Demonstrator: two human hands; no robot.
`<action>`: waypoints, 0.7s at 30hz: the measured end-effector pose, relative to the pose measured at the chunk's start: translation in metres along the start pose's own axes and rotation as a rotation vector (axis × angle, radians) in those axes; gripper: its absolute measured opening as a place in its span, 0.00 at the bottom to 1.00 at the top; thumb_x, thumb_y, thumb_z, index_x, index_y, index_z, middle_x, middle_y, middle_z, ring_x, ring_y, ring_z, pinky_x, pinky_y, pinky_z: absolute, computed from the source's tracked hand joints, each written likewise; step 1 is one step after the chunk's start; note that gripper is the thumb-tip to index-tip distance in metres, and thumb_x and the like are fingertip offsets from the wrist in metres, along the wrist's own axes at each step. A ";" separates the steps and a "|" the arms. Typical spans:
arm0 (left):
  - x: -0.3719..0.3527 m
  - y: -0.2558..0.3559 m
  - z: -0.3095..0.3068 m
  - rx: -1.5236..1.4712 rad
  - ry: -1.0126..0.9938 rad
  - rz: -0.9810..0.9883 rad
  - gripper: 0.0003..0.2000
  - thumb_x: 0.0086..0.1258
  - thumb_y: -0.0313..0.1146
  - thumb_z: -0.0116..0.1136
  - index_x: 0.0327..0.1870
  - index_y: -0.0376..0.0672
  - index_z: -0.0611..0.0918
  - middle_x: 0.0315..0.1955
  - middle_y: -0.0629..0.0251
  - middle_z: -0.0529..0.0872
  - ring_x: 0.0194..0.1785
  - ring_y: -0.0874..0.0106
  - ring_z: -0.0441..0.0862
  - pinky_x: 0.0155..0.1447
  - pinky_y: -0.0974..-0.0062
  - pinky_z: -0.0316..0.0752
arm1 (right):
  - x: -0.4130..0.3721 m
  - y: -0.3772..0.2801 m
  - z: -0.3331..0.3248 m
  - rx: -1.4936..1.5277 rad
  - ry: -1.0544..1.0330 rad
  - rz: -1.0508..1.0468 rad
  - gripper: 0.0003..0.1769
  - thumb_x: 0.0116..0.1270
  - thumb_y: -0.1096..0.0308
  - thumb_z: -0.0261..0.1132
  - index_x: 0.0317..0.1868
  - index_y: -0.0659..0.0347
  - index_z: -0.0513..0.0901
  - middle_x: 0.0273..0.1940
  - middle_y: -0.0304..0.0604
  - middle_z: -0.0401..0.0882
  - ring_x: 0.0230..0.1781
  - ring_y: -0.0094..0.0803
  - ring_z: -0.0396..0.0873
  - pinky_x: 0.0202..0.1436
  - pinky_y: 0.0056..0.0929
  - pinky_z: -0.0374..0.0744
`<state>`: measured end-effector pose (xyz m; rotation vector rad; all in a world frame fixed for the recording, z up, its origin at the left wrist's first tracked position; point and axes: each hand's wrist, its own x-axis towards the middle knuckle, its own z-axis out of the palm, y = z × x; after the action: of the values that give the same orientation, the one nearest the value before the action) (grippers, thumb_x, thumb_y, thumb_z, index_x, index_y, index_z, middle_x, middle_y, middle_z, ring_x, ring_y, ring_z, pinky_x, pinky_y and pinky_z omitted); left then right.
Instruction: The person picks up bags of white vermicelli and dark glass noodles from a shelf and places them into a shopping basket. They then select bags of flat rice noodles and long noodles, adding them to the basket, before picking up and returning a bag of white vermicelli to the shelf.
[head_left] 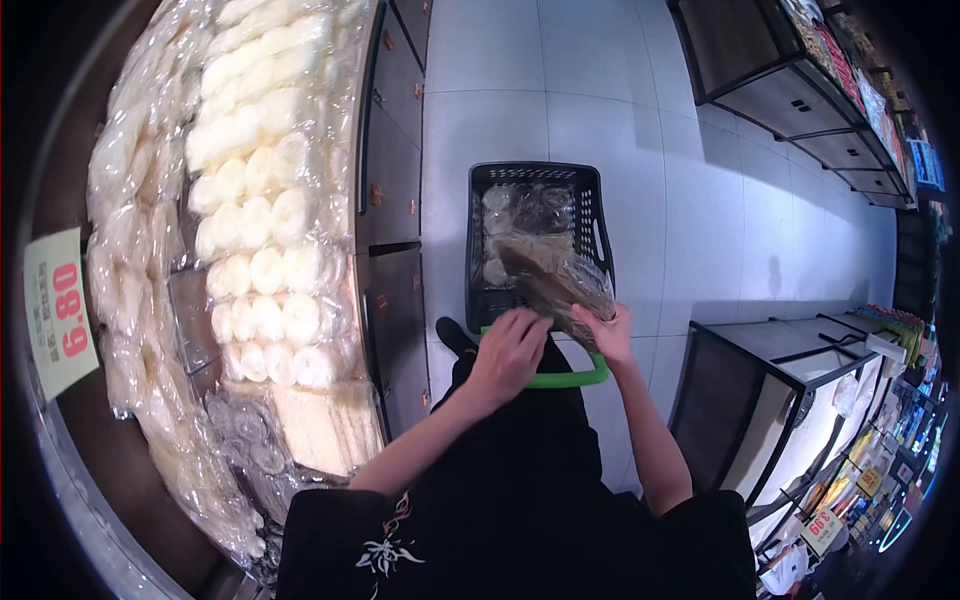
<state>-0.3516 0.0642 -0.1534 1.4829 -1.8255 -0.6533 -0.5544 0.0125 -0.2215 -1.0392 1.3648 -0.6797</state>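
My right hand [608, 333] is closed on the near end of a clear plastic package [560, 280] with flat brown contents. The package slants over the basket. My left hand [510, 350] is beside it with fingers curled, the fingertips at the package's left edge. Whether they pinch anything is hidden. Below is a black plastic shopping basket [478, 215] with a green handle [568, 380]. Inside lie a wrapped pack of pale round pieces [496, 205] and a dark wrapped pack [545, 210].
A long display [260, 220] of plastic-wrapped white food rows runs along the left, above dark cabinet fronts [390, 150]. A price sign [62, 310] reads 6.80. Dark display units [790, 110] and another stand [740, 400] line the right. Grey floor tiles [620, 130] lie between.
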 end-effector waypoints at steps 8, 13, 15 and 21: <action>-0.070 -0.013 0.104 0.027 -0.582 -0.331 0.14 0.69 0.42 0.58 0.40 0.38 0.81 0.32 0.59 0.81 0.38 0.62 0.82 0.44 0.65 0.79 | 0.174 0.122 -0.007 -0.506 0.226 -0.068 0.14 0.54 0.63 0.74 0.39 0.60 0.87 0.30 0.51 0.85 0.31 0.45 0.84 0.37 0.37 0.78; -0.070 -0.018 0.107 0.017 -0.474 -0.366 0.13 0.64 0.41 0.63 0.35 0.38 0.82 0.25 0.61 0.81 0.30 0.66 0.83 0.32 0.70 0.80 | 0.285 0.181 -0.001 -0.108 -0.066 0.250 0.17 0.55 0.63 0.76 0.41 0.65 0.87 0.34 0.43 0.88 0.33 0.34 0.85 0.40 0.34 0.79; -0.069 -0.021 0.107 0.001 -0.485 -0.364 0.14 0.62 0.40 0.64 0.37 0.36 0.82 0.26 0.62 0.82 0.30 0.68 0.83 0.33 0.72 0.80 | 0.331 0.217 -0.003 0.024 -0.128 0.326 0.19 0.56 0.64 0.76 0.46 0.65 0.85 0.39 0.42 0.87 0.36 0.31 0.85 0.42 0.31 0.80; -0.070 -0.027 0.107 -0.021 -0.491 -0.360 0.13 0.59 0.37 0.66 0.38 0.36 0.83 0.23 0.66 0.80 0.28 0.71 0.82 0.33 0.77 0.79 | 0.417 0.306 -0.011 0.052 0.040 0.513 0.27 0.56 0.64 0.77 0.54 0.65 0.80 0.49 0.44 0.84 0.50 0.32 0.82 0.54 0.31 0.78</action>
<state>-0.4093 0.1219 -0.2552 1.7683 -1.8986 -1.3038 -0.5635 -0.2282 -0.6790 -0.5964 1.5585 -0.3505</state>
